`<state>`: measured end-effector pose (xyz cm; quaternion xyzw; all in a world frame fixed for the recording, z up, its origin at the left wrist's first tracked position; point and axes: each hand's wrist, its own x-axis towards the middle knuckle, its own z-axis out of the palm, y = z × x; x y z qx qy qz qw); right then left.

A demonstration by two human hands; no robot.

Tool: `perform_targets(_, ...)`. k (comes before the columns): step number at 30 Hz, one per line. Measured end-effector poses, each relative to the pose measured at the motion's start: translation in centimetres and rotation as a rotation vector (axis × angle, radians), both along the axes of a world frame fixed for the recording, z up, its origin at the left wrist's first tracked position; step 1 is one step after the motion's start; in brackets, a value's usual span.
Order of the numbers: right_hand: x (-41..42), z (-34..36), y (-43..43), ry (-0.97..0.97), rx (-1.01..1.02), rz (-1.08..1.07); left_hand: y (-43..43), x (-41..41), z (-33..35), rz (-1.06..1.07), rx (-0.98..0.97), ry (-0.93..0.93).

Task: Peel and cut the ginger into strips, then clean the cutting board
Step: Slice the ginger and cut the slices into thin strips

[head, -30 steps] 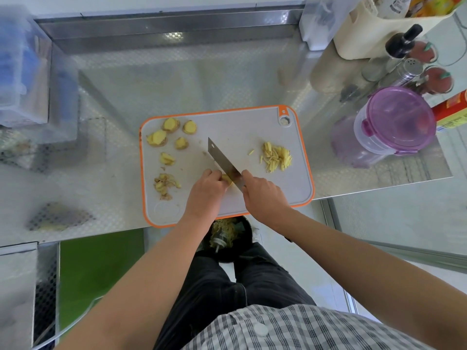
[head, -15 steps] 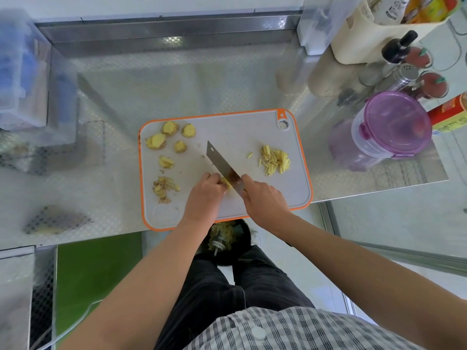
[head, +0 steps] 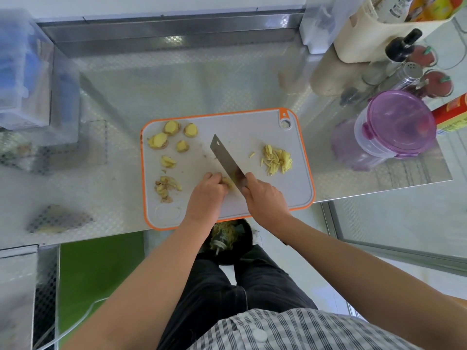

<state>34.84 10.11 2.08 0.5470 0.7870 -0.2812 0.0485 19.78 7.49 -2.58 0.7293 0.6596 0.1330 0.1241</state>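
Steel counter [head: 177,79] under cutting board [head: 252,130]: left hand [head: 206,195] fingers pinched on ginger [head: 227,183], right hand [head: 265,198] clamped on knife [head: 223,157], strips [head: 276,159] at three o'clock.

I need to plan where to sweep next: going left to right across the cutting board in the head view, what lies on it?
Ginger rounds and peel scraps → left hand pinning a ginger piece → knife held by right hand → pile of ginger strips.

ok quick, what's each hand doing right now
Left hand: closed, fingers curled, pinning a ginger piece to the cutting board.
Right hand: closed around the handle of the knife.
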Motion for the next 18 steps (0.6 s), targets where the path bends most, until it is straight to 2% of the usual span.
perform_targets(8, 0.0, 1.0, 0.4, -0.089, -0.023, 0.097, 0.0, -0.1, -0.1, -0.016, 0.014, 0.001)
perform_targets(18, -0.8, -0.7, 0.3, -0.098, 0.004, 0.069, -0.1, 0.0, -0.2, 0.008, -0.002, -0.012)
